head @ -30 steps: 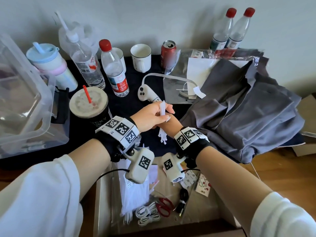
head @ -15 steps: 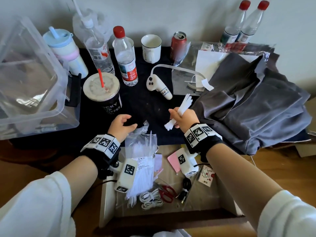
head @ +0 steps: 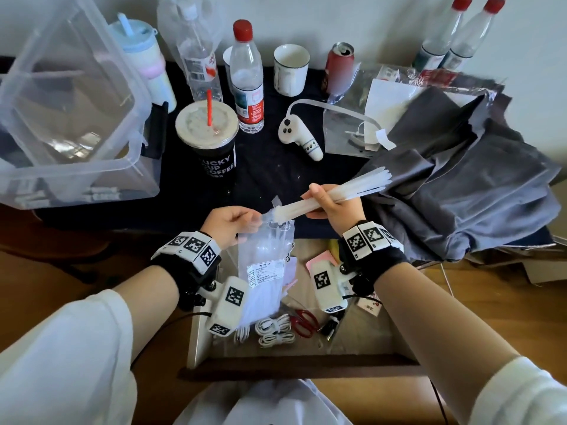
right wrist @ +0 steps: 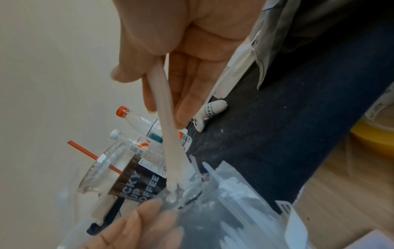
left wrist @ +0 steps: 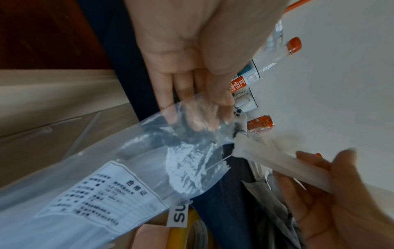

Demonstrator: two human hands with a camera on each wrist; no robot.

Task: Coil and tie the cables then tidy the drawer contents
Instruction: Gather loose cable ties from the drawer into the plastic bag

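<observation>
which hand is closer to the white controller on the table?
Right. The right hand, gripping the zip tie bundle, sits just below the white controller; the left hand, pinching the plastic bag, is lower and farther left.

— What's each hand holding?
— The left hand pinches the clear plastic bag's mouth; the right hand grips a bundle of white cable ties, heads at the opening.

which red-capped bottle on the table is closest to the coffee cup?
The lone red-capped bottle standing just right of and behind the coffee cup. The other two red-capped bottles stand together at the far right by the wall.
</observation>
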